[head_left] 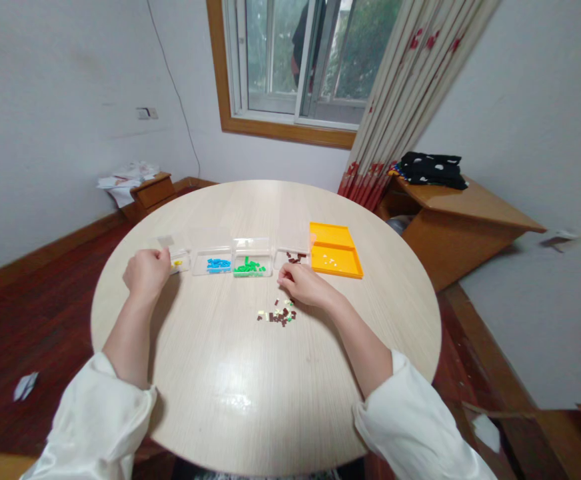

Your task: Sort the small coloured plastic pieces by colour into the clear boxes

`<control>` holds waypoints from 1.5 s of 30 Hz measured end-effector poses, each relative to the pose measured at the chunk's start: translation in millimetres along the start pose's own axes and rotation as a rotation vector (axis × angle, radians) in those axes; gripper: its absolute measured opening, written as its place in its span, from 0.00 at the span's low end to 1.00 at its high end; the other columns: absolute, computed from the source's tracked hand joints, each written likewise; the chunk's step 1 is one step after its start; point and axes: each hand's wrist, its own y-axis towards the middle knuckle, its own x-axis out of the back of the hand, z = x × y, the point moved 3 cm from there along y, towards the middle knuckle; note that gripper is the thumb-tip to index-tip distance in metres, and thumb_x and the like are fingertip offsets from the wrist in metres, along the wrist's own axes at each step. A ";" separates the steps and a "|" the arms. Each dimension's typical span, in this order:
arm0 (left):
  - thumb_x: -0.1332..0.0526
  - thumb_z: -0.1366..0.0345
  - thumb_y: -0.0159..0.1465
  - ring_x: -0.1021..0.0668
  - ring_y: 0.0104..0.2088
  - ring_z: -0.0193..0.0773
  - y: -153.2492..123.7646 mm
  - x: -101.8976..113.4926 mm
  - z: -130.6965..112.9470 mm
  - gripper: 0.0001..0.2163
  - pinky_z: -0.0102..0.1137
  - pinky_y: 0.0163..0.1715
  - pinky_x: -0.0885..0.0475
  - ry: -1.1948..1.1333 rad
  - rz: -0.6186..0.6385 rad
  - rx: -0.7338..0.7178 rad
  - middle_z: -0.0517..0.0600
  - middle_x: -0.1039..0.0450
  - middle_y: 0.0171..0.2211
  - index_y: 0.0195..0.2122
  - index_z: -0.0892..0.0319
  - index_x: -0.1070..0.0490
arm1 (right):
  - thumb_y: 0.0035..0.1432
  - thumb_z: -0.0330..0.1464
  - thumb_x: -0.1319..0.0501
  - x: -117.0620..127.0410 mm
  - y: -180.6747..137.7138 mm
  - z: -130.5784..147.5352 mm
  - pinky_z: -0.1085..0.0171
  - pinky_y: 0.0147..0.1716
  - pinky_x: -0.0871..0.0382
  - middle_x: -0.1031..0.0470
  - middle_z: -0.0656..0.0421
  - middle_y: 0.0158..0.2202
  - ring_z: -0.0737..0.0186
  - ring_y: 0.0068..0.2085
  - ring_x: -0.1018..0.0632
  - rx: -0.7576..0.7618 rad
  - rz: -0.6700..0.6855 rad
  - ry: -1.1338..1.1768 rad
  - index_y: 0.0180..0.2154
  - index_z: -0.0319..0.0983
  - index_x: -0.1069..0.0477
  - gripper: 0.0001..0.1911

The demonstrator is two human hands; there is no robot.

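There are two hands (148,272), four clear boxes (199,265), one orange box (349,265), one pile of small pieces (272,317), one desk (230,360), one curtain (410,87).

Moderately bright indoor light, daylight at sliding window (270,60), glare patch on my side of round table (210,440), soft shadow beside my left forearm (133,337), wide-angle stretch toward frame edges, small brown pieces (272,317) poorly resolved

A home room, judging by the floral curtain (423,80) and wooden-framed window (290,130).
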 end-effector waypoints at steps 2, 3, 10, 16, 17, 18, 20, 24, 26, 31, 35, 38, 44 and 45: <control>0.50 0.54 0.59 0.27 0.31 0.50 -1.1 1.4 -1.1 0.17 0.36 0.27 0.37 0.026 0.029 0.034 0.60 0.28 0.27 0.27 0.60 0.27 | 0.56 0.27 0.45 -2.6 3.2 0.9 0.69 0.29 0.41 0.28 0.58 0.26 0.67 0.28 0.30 0.018 -0.067 0.109 0.31 0.35 0.31 0.05; 0.51 0.53 0.60 0.27 0.31 0.50 -1.8 2.4 -2.2 0.19 0.36 0.28 0.37 0.025 0.032 0.039 0.60 0.28 0.28 0.28 0.60 0.27 | 0.55 0.27 0.44 -4.1 5.1 1.0 0.69 0.29 0.41 0.29 0.59 0.25 0.68 0.27 0.31 0.024 -0.099 0.171 0.30 0.35 0.31 0.05; 0.53 0.54 0.61 0.36 0.21 0.36 -14.1 5.4 -22.8 0.21 0.30 0.23 0.48 -0.087 -0.062 -0.107 0.49 0.42 0.15 0.15 0.59 0.38 | 0.51 0.28 0.42 -18.4 21.8 -7.3 0.69 0.30 0.35 0.29 0.61 0.26 0.69 0.28 0.28 0.054 -0.348 0.570 0.28 0.35 0.31 0.03; 0.51 0.57 0.60 0.43 0.17 0.29 -46.8 -7.1 -59.5 0.21 0.29 0.21 0.50 -0.441 0.063 -0.516 0.43 0.53 0.13 0.12 0.58 0.49 | 0.51 0.28 0.42 -24.3 27.9 -12.2 0.64 0.38 0.30 0.23 0.56 0.33 0.66 0.34 0.24 0.051 -0.412 0.651 0.35 0.35 0.27 0.08; 0.51 0.57 0.60 0.42 0.17 0.29 -53.0 -9.5 -64.8 0.21 0.29 0.21 0.49 -0.466 0.114 -0.581 0.43 0.51 0.13 0.12 0.58 0.49 | 0.52 0.28 0.42 -25.1 27.9 -11.9 0.63 0.40 0.30 0.23 0.55 0.36 0.65 0.36 0.23 0.056 -0.399 0.665 0.38 0.36 0.27 0.10; 0.51 0.57 0.60 0.42 0.18 0.29 -59.2 -11.8 -69.6 0.20 0.28 0.22 0.48 -0.482 0.173 -0.645 0.43 0.49 0.13 0.12 0.59 0.48 | 0.53 0.28 0.42 -26.0 27.8 -11.4 0.62 0.43 0.30 0.23 0.54 0.39 0.65 0.39 0.23 0.060 -0.379 0.677 0.41 0.36 0.27 0.13; 0.50 0.57 0.60 0.40 0.19 0.29 -71.8 -15.4 -77.7 0.19 0.28 0.22 0.46 -0.500 0.305 -0.764 0.44 0.45 0.14 0.13 0.59 0.45 | 0.54 0.28 0.43 -27.7 27.5 -10.4 0.61 0.45 0.30 0.23 0.52 0.43 0.64 0.42 0.23 0.064 -0.337 0.678 0.47 0.37 0.30 0.17; 0.45 0.60 0.58 0.33 0.24 0.32 -97.0 -17.8 -89.0 0.12 0.28 0.26 0.40 -0.475 0.583 -0.979 0.47 0.33 0.20 0.21 0.61 0.31 | 0.58 0.29 0.45 -26.9 26.1 -10.1 0.60 0.44 0.30 0.23 0.52 0.43 0.64 0.41 0.23 0.059 -0.333 0.627 0.51 0.37 0.32 0.18; 0.44 0.63 0.58 0.29 0.29 0.34 -108.1 -17.2 -92.8 0.08 0.29 0.32 0.36 -0.455 0.727 -1.062 0.50 0.28 0.27 0.29 0.60 0.27 | 0.58 0.29 0.46 -23.9 25.1 -10.5 0.60 0.44 0.29 0.23 0.53 0.41 0.64 0.40 0.22 0.062 -0.356 0.606 0.51 0.38 0.32 0.18; 0.42 0.68 0.56 0.27 0.35 0.36 -121.3 -15.7 -96.5 0.08 0.31 0.39 0.34 -0.411 0.931 -1.145 0.52 0.26 0.33 0.35 0.61 0.26 | 0.59 0.30 0.46 -15.4 21.9 -9.5 0.61 0.44 0.30 0.22 0.54 0.39 0.64 0.39 0.23 0.071 -0.387 0.554 0.50 0.38 0.31 0.18; 0.43 0.70 0.55 0.27 0.33 0.35 -122.1 -18.2 -96.0 0.08 0.30 0.37 0.33 -0.340 0.953 -1.147 0.52 0.27 0.31 0.33 0.61 0.25 | 0.58 0.29 0.46 -11.7 19.6 -4.5 0.62 0.44 0.31 0.23 0.53 0.39 0.64 0.39 0.23 0.077 -0.384 0.524 0.50 0.38 0.31 0.18; 0.44 0.72 0.54 0.28 0.31 0.35 -122.7 -20.7 -95.4 0.09 0.29 0.34 0.34 -0.279 0.965 -1.121 0.51 0.27 0.30 0.31 0.62 0.25 | 0.57 0.27 0.46 -8.1 17.2 0.6 0.63 0.42 0.32 0.23 0.54 0.38 0.65 0.38 0.24 0.071 -0.360 0.481 0.48 0.37 0.29 0.17; 0.45 0.72 0.54 0.28 0.31 0.34 -118.9 -21.7 -93.9 0.08 0.28 0.33 0.35 -0.304 0.930 -1.079 0.51 0.27 0.30 0.30 0.62 0.26 | 0.51 0.24 0.42 -3.7 3.7 14.4 0.68 0.32 0.35 0.24 0.57 0.29 0.68 0.30 0.27 0.168 0.024 0.350 0.33 0.34 0.24 0.09; 0.45 0.71 0.54 0.28 0.30 0.34 -115.3 -21.2 -93.0 0.08 0.28 0.32 0.35 -0.320 0.895 -1.062 0.50 0.27 0.29 0.30 0.62 0.26 | 0.50 0.24 0.41 -4.4 0.1 17.0 0.69 0.29 0.35 0.25 0.58 0.27 0.69 0.29 0.28 0.194 0.116 0.342 0.32 0.34 0.24 0.08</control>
